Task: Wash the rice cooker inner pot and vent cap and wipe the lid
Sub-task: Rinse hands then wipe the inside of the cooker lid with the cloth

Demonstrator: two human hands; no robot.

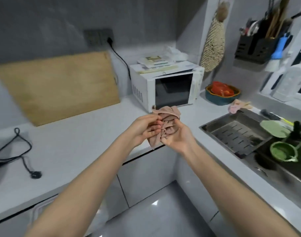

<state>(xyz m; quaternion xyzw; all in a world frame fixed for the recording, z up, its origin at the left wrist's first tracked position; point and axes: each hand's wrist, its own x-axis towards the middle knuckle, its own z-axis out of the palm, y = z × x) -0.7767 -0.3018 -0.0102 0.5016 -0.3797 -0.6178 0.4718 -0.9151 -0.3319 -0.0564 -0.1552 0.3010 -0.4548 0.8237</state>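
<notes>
Bunching a pinkish-brown cloth point(168, 120) between both hands at the centre of the frame, I judge I am on the wiping step, readying the rag for the lid. My left hand point(146, 129) pinches the folds from the left with curled fingers. My right hand point(177, 137) cups the wad from below, fingers closed round it. The cloth is held above the front edge of the counter point(95, 134), in front of the microwave point(168, 88). I cannot make out the inner pot, vent cap or lid anywhere, so the next move calls for finding the cooker, perhaps off the left edge, where a black power cord point(35, 174) lies on the counter, and bringing the cloth to it flattened into a pad. Counting: two hands, one cloth in them, a second pinkish rag point(235, 107) at the far corner of the sink point(214, 124) on the right, one microwave, one wooden cutting board point(57, 86) at upper left, one cord, one sink, one teal bowl point(221, 100).
</notes>
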